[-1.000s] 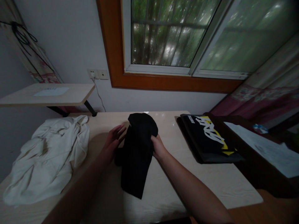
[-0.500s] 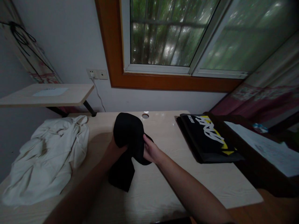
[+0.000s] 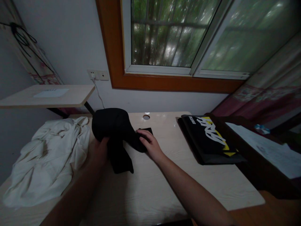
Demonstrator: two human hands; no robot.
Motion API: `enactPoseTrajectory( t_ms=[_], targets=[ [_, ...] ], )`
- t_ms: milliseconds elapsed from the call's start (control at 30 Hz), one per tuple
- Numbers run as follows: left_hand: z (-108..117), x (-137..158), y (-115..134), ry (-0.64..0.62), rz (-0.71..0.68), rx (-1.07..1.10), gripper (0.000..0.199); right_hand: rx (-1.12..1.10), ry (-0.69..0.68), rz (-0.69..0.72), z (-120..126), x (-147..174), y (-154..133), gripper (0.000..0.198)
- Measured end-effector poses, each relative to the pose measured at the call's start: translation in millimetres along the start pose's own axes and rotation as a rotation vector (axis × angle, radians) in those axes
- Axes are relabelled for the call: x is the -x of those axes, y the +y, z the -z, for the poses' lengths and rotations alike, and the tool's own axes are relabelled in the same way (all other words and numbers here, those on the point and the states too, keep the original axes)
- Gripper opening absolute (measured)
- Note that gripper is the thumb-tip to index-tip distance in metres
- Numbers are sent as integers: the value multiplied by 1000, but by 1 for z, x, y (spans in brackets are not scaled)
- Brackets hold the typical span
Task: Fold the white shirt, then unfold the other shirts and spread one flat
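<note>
Black cloth [image 3: 113, 123], shifted frame-left: my left hand [image 3: 100, 152] clasps it, right hand [image 3: 152, 145] half-curled, hold unclear; uneven pulling may crease it.

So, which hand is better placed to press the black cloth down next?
Probably the right hand: its fingers lie over the black cloth; the left hand has most fingers hidden behind it.

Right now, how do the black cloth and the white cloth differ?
The left hand holds the black cloth, the right hand touching it; the white cloth lies on the table. The black cloth curves smoothly; the white cloth is crumpled. Both look plain, with no print visible.
</note>
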State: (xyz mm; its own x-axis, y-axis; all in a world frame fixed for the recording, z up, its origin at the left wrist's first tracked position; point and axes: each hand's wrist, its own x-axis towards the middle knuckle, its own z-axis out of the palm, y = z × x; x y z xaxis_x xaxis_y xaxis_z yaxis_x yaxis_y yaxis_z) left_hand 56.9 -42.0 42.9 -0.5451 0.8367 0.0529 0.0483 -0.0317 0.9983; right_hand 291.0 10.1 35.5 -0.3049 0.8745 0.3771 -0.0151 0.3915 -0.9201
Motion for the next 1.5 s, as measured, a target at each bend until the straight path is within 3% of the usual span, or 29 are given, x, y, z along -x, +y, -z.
enactPoseTrajectory(
  t_ms=[100,200,300,367,467,567,667,767,867,1000,1333,1500],
  targets=[
    [-1,2,4,18,33,97,53,-24,-170,-42,-6,5,0,47],
    [-1,6,5,-18,44,58,51,-143,-289,-215,-15,11,0,64],
    [-5,10,3,-94,34,-79,52,-312,-318,-381,-20,15,1,68],
    [-10,11,-2,-192,-8,-180,61,-443,-276,-420,-20,14,3,64],
    [-17,13,-12,-380,-113,-277,86,-553,-173,-430,-19,13,7,60],
    [-19,14,-22,-509,-163,-275,101,-504,-155,-435,-17,13,9,59],
    [-19,15,-23,-574,-162,-256,91,-362,-206,-379,-16,15,7,61],
    [-21,14,-18,-595,-157,-267,76,-196,-272,-228,-15,15,4,61],
    [-24,12,-13,-558,-173,-286,63,-72,-349,-105,-14,14,5,59],
    [-25,10,-12,-457,-164,-348,55,-15,-414,-41,-14,11,12,59],
    [-14,4,-8,-250,-228,-273,64,16,-441,83,-11,12,7,43],
    [-4,-3,1,-134,-181,-280,51,29,-372,104,-9,11,-3,36]
  ],
)
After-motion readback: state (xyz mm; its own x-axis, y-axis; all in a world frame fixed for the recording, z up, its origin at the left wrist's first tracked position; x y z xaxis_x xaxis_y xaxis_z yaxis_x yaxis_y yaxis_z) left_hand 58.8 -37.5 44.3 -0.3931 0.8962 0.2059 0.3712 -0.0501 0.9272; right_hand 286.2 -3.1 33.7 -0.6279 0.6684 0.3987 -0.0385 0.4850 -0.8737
